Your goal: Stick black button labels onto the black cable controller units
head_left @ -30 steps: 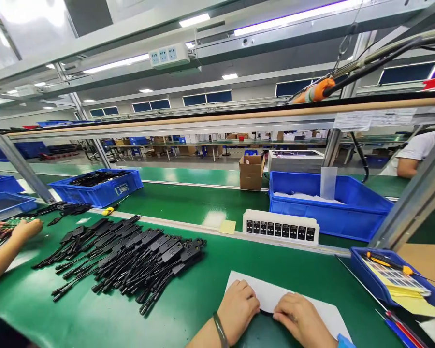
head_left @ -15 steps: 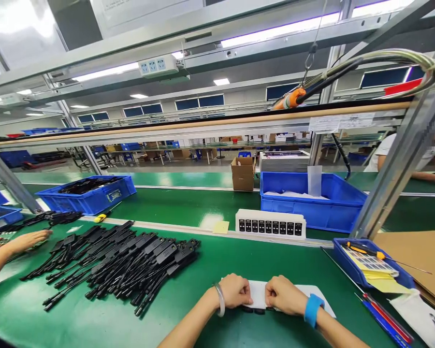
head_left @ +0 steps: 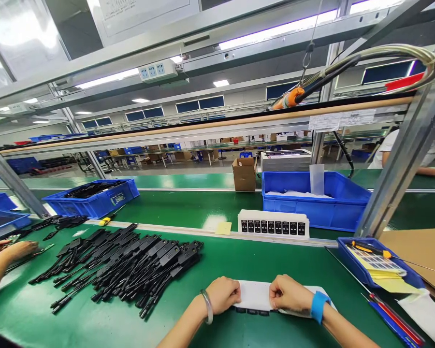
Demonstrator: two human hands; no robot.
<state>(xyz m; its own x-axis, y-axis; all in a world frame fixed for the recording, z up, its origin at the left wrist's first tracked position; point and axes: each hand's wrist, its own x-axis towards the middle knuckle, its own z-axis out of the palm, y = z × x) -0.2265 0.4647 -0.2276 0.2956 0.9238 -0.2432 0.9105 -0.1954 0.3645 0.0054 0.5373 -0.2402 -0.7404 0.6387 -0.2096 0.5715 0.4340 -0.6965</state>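
White sheet (head_left: 254, 295), smooth and oblong, is pinched by the left hand (head_left: 223, 295) and right hand (head_left: 290, 293).

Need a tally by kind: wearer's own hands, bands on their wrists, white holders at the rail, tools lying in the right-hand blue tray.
Hands: 2 (left hand, right hand, both on the white piece)
Bands: 2 (pale bangle, blue band)
White holder: 1
Yellow-and-black-handled tool: 1 visible
Total: 6

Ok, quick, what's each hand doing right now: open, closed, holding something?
Left hand: closed, fingers curled at the white sheet.
Right hand: closed, fingers curled at the same sheet.
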